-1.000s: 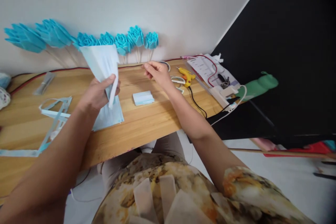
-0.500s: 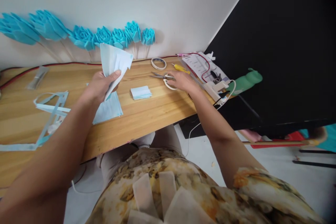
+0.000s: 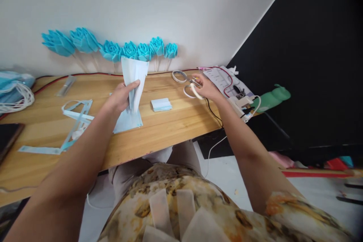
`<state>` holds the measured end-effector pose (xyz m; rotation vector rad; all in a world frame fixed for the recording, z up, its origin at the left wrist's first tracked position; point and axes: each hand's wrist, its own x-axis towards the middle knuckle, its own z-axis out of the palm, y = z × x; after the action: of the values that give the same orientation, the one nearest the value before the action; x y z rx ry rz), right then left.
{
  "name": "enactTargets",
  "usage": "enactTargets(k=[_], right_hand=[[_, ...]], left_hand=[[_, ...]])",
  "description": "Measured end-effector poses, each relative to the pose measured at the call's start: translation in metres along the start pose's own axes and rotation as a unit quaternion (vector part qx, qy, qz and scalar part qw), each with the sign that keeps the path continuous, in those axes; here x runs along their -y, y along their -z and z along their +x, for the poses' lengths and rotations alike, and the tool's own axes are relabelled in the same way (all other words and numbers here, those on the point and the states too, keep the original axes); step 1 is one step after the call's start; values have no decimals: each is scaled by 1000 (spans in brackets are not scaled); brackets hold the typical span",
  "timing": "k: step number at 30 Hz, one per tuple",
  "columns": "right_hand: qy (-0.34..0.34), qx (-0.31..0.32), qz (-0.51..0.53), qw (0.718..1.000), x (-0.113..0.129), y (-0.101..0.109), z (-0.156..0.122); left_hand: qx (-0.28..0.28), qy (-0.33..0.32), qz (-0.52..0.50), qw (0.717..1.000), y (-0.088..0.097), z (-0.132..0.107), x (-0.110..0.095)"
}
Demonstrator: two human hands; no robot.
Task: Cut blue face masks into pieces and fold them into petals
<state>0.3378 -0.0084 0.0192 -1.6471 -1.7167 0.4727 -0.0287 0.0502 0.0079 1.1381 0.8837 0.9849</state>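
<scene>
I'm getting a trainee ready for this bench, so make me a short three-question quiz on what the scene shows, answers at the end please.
1. Multiple choice: what is the right hand grasping? A: a green bottle; B: scissors; C: a power strip.
2. True or false: the left hand is empty.
3. Count: how many blue flowers are lined up along the wall?

Key:
1. B.
2. False; it holds a blue-and-white sheet.
3. Seven.

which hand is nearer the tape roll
Right: the right hand holds scissors just right of the tape roll; the left hand is farther off, to its left.
</scene>
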Motion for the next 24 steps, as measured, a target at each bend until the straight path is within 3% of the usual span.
enactTargets(k=[2, 4, 8, 10, 13, 19, 22, 24], right_hand=[[-20, -10, 189, 982, 15, -1, -2], [-38, 30, 324, 945, 36, -11, -5], [-64, 133, 447, 882, 74, -44, -7], [-62, 166, 462, 869, 85, -57, -1], [-47, 167, 452, 875, 96, -70, 14], [31, 162, 335, 928, 116, -77, 35], [23, 118, 349, 929, 118, -80, 39], [-1, 78, 395, 915, 114, -86, 41]], left_hand=[[-24, 5, -20, 999, -2, -1, 0], [-26, 19, -27, 999, -4, -3, 1], [-1, 38, -8, 999, -9, -8, 1], [16, 53, 5, 998, -10, -10, -1], [31, 73, 38, 996, -12, -13, -4], [59, 92, 75, 991, -8, -14, -5], [100, 84, 10, 991, -1, -13, -9], [92, 46, -50, 993, 2, -11, -11]])
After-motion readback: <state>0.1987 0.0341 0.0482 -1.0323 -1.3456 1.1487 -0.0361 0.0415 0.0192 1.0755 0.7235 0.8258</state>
